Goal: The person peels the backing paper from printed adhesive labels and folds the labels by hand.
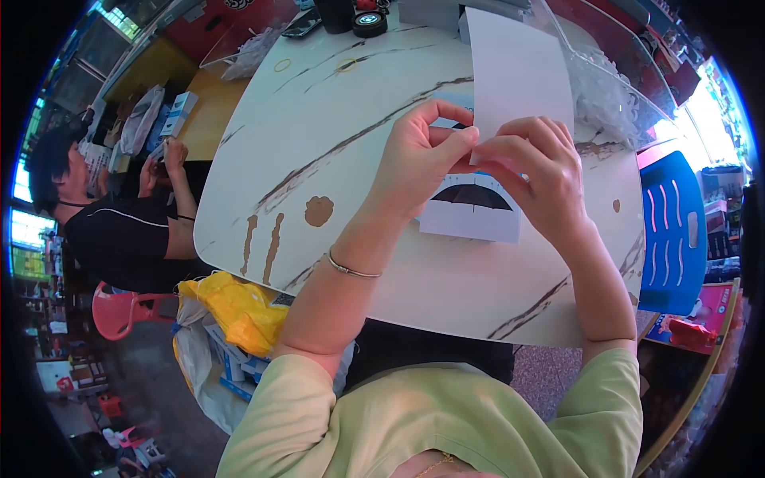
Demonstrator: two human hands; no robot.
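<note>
A long white sheet (522, 68) stands up from the table's middle right, its lower end at my fingers. My left hand (426, 155) is closed in a pinch at the sheet's lower left edge. Against the same lower end, my right hand (546, 171) has its thumb and fingers drawn together, its fingertips close to my left thumb. Beneath both hands lies a white box (470, 225) with a dark umbrella-shaped picture on it. Part of the box's top is hidden by my hands, and so is a blue-and-white printed piece (453, 102) behind them.
The marble-patterned table (382, 279) has brown stains on it. Clear bins (606, 95) with plastic bags stand at the right. A black roll (369, 24) and a phone (303, 24) lie at the back. Another person (119, 231) sits left; a yellow bag (239, 311) stands below the edge.
</note>
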